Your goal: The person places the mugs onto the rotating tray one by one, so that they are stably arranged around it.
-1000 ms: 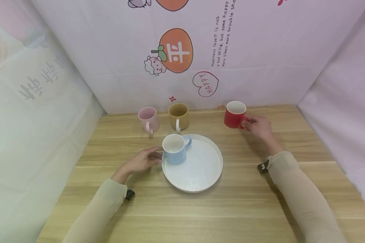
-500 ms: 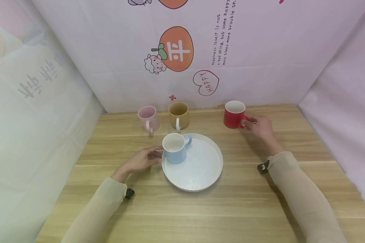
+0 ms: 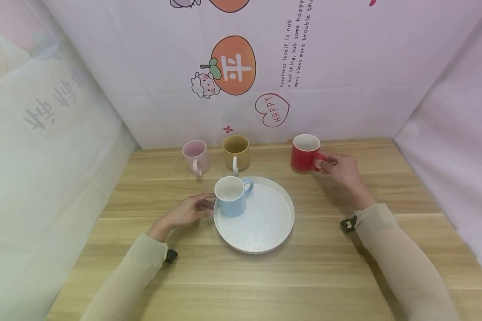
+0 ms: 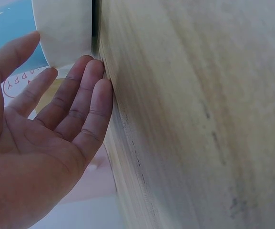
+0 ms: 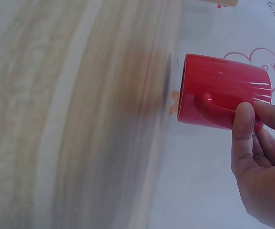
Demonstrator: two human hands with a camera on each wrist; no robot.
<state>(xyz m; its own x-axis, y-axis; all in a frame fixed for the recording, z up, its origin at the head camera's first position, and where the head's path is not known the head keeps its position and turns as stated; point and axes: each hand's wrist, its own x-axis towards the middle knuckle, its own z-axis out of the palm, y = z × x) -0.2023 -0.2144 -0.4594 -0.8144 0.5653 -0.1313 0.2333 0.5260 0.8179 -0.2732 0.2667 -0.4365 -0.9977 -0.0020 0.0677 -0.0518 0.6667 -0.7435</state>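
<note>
My right hand [image 3: 340, 169] pinches the handle of a red mug [image 3: 302, 161] with a white inside, toward the back right of the table. In the right wrist view the red mug [image 5: 223, 88] hangs just above the wood, a thin gap under its base. My left hand [image 3: 186, 209] has its fingers extended against the left rim of a round white tray [image 3: 265, 223]; in the left wrist view the fingertips [image 4: 101, 95] lie near the tray wall [image 4: 63, 28]. On the tray's left part stands a light blue mug [image 3: 232, 205], its handle turned to the back right.
Behind the tray stand a pink mug [image 3: 201, 161] and a mustard mug [image 3: 243, 158] with a white handle. A printed white cloth [image 3: 337, 89] rises at the table's back edge, and plain cloth hangs on both sides. Wooden tabletop [image 3: 241, 285] surrounds the tray.
My right hand has carried the red mug slightly left and toward me, off the table. My left hand, the tray and the other mugs stay where they were.
</note>
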